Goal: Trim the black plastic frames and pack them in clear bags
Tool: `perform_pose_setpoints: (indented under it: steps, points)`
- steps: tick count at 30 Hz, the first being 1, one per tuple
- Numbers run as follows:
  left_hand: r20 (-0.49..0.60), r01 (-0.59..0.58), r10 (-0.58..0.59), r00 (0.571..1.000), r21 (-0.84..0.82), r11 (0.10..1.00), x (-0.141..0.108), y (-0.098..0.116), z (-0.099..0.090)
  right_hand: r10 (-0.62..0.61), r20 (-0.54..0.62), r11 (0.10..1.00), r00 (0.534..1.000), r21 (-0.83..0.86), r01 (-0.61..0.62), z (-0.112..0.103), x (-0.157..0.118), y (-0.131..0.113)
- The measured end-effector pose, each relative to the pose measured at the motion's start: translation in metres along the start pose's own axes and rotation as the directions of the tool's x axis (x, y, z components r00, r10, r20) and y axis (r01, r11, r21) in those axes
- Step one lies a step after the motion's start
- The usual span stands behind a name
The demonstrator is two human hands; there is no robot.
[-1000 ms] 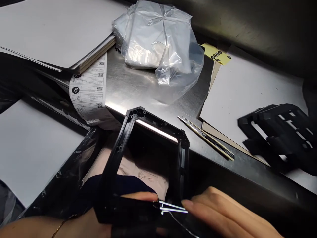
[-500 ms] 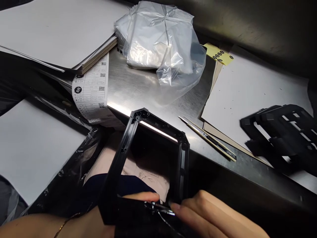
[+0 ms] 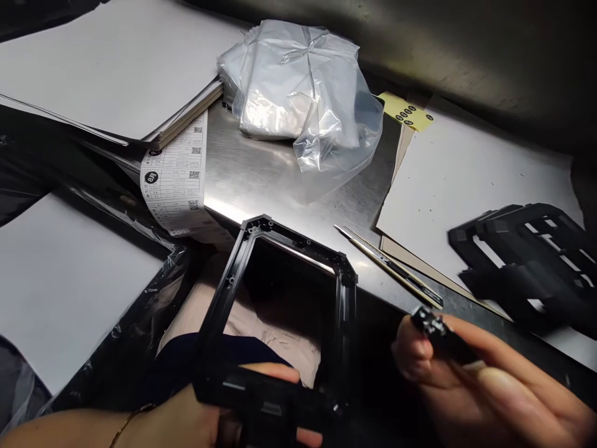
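The left hand point(image 3: 175, 420) grips the near end of a black frame point(image 3: 224, 295), its fingers wrapped around the near bar, with one finger lying along the inner side of that bar. The frame is held above the person's lap, on the near side of the metal surface point(image 3: 261, 174). Its long axis runs from near to far, the far end tipped slightly to the right; the far bar slopes, its left corner farther away than its right one. Off to the right and apart from the frame, the right hand point(image 3: 508, 398) pinches a small black part point(image 3: 450, 342) between its fingers. This part slants from far left to near right, its shiny end pointing far left; its finer detail is blurred. Between the frame and a group of black plastic pieces point(image 3: 517, 242) at the right, a slender tool point(image 3: 389, 267) lies on the surface with its tip toward the far left. A tied bundle of clear bags point(image 3: 298, 93) sits farther back, between a stack of white sheets point(image 3: 107, 68) at left and a white sheet point(image 3: 448, 168) at right.
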State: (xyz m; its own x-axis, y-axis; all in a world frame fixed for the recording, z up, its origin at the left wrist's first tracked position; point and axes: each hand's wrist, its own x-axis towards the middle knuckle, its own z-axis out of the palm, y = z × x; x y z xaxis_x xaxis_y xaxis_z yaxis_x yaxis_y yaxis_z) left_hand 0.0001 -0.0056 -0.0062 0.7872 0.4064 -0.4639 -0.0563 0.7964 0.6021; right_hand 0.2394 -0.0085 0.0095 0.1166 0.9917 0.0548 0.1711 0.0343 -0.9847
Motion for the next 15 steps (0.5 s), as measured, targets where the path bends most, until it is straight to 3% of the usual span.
perform_pose_setpoints:
  steps: [3,5,9,13,15]
  points:
    - [-0.027,-0.015,0.014,1.0,-0.052,0.999,0.003,-0.006,-0.001,0.123,-0.031,0.94,0.992,0.325,-0.107,-0.007,0.008,0.017]
    - [-0.04,-0.035,0.032,0.999,-0.083,0.996,0.007,-0.009,-0.001,0.118,0.003,0.909,0.993,0.402,-0.11,-0.003,0.008,0.026]
    - [-0.061,-0.103,0.096,0.994,-0.127,0.987,0.02,-0.014,-0.001,-0.021,0.077,0.929,0.997,0.37,-0.009,0.015,0.001,0.034]
    - [-0.009,-0.237,0.243,0.97,-0.24,0.941,0.041,-0.026,-0.001,-0.105,-0.025,0.961,0.994,0.254,0.108,0.034,-0.002,0.038]
    - [0.012,-0.227,0.238,0.971,-0.263,0.938,0.051,-0.032,-0.002,-0.202,-0.072,0.952,0.977,0.22,0.213,0.039,0.002,0.041]
